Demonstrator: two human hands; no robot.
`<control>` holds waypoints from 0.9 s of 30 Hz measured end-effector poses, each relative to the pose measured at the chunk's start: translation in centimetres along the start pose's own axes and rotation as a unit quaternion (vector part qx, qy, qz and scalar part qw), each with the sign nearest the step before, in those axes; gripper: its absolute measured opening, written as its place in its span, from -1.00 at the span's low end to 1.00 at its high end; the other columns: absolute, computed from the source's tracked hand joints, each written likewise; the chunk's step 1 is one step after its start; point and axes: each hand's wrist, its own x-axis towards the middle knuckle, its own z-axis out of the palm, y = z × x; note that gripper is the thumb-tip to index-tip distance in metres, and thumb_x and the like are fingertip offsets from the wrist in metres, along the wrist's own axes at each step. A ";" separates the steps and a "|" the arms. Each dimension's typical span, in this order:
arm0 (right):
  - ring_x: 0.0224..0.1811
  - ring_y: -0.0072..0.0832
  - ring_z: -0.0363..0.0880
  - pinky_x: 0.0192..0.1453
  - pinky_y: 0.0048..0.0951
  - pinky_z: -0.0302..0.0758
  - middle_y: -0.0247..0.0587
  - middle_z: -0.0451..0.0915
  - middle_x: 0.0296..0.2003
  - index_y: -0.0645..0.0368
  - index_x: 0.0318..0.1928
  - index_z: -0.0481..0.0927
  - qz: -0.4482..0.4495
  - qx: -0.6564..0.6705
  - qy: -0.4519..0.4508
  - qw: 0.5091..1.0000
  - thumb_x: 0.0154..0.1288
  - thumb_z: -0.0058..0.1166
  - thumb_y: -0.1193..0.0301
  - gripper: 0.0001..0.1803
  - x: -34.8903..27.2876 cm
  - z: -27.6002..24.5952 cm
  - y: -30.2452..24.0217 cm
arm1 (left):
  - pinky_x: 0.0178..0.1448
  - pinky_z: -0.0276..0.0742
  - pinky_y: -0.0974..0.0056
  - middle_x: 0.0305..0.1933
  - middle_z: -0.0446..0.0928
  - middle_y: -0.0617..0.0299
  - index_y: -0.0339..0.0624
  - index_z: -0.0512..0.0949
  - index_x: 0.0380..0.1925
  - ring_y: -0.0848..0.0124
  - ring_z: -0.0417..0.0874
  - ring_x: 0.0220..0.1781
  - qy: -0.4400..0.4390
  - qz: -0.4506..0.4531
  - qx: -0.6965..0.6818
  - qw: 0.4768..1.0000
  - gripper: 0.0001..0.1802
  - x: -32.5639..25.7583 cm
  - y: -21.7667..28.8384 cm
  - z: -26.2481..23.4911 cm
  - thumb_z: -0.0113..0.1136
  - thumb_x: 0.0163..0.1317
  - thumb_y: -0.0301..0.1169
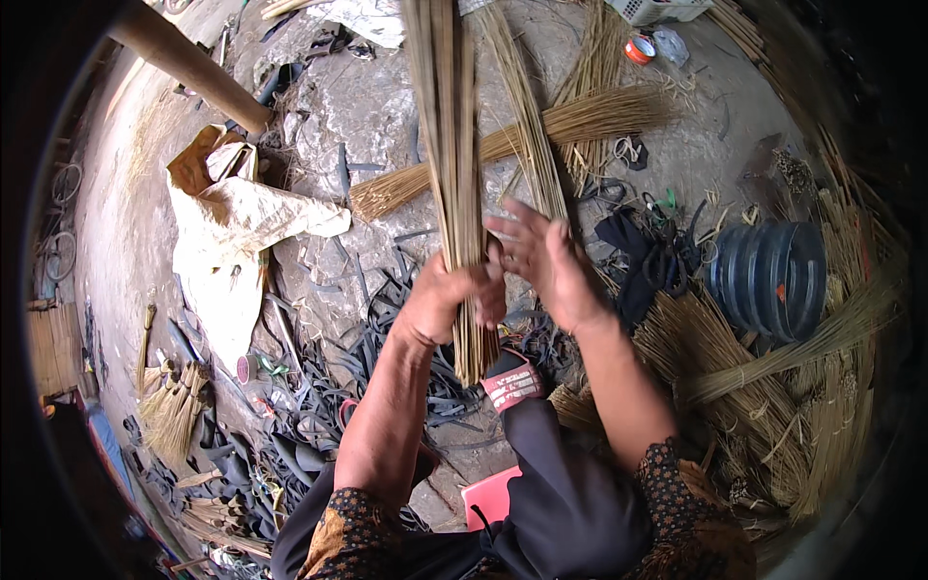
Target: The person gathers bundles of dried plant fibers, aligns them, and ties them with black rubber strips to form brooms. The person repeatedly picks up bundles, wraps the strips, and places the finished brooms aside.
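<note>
A long bundle of thin brown sticks [447, 145] stands nearly upright in the middle, its cut ends low near my foot. My left hand [452, 300] is wrapped around it close to that lower end. Just to the right of the bundle, my right hand [556, 261] has its fingers spread and holds nothing; it is slightly blurred. Behind the bundle, another tied stick bundle [599, 114] lies across the floor, with more loose sticks [527, 116] crossing it.
Black rubber strips [377, 333] litter the floor around my feet. A pale sack [217, 242] lies left, below a wooden post [193, 68]. On the right are a blue plastic jug [768, 280], scissors [665, 266] and heaps of sticks [725, 387]. Small brush-like bundles [174, 411] sit lower left.
</note>
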 end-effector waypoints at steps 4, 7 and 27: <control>0.16 -0.12 0.72 0.23 -0.07 0.68 0.17 0.53 0.34 0.20 0.60 0.14 -0.001 0.213 -0.124 0.969 0.55 0.12 -0.08 -0.11 2.4 0.1 -2.6 | -0.64 0.35 0.30 -0.66 0.35 0.21 -0.31 0.46 -0.23 0.44 0.40 -0.71 -0.084 -0.180 -0.036 0.979 -0.67 -1.2 -2.9 1.0 0.42 0.10 -0.46; -0.49 -0.57 0.58 -0.37 -0.43 0.61 -0.35 0.56 -0.38 0.21 0.39 0.44 0.003 0.210 -0.128 0.969 0.52 0.24 0.08 -0.37 2.1 0.9 -4.0 | -0.53 0.47 0.30 -0.57 0.47 0.19 -0.34 0.49 -0.16 0.40 0.51 -0.64 -0.090 -0.171 -0.005 0.981 -0.67 -1.5 -4.1 1.6 0.42 0.17 -0.44; -0.69 -0.64 0.43 -0.60 -0.52 0.45 -0.47 0.45 -0.62 0.14 -0.07 0.63 0.043 0.015 0.209 0.977 0.44 0.33 0.28 -0.76 1.2 2.4 -0.1 | 0.06 0.64 0.16 -0.20 0.68 0.05 -0.44 0.50 0.09 0.23 0.72 -0.10 0.120 -0.053 0.484 0.865 -0.53 -0.7 -5.8 1.3 0.39 0.29 -0.39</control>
